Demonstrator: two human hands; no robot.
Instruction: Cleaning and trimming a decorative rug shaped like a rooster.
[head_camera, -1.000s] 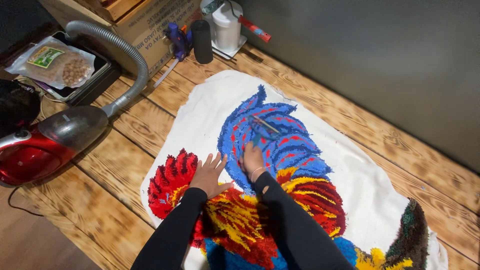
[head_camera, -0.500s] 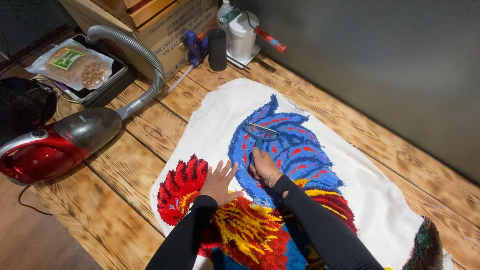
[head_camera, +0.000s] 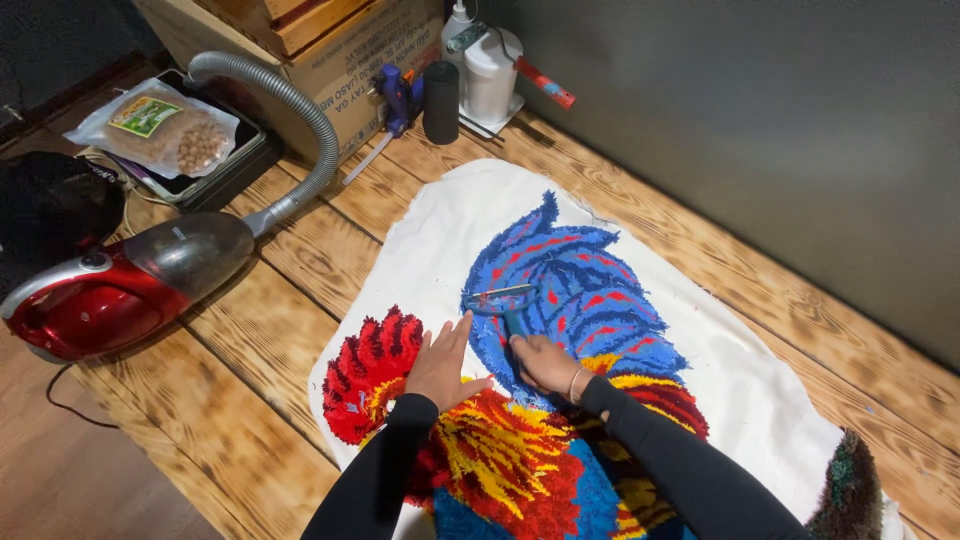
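A tufted rug (head_camera: 560, 300) with a blue, red and yellow rooster pattern lies on white backing cloth on a wooden floor. My left hand (head_camera: 442, 362) rests flat, fingers spread, on the rug between the red comb and the blue patch. My right hand (head_camera: 545, 362) grips the handle of a small blue brush-like tool (head_camera: 503, 302) whose head lies across the blue pile. Both arms wear black sleeves.
A red canister vacuum (head_camera: 110, 290) with a grey hose (head_camera: 290, 120) sits left of the rug. Behind it lie a bag of beans (head_camera: 160, 128) on a black tray, cardboard boxes (head_camera: 330, 50), a black cylinder (head_camera: 440, 100) and white containers (head_camera: 490, 70). A grey wall (head_camera: 750, 120) runs along the right.
The view has shifted so the rug and hands sit lower and more to the right. Both hands stay on the rug, the right one still working the tool on the blue area.
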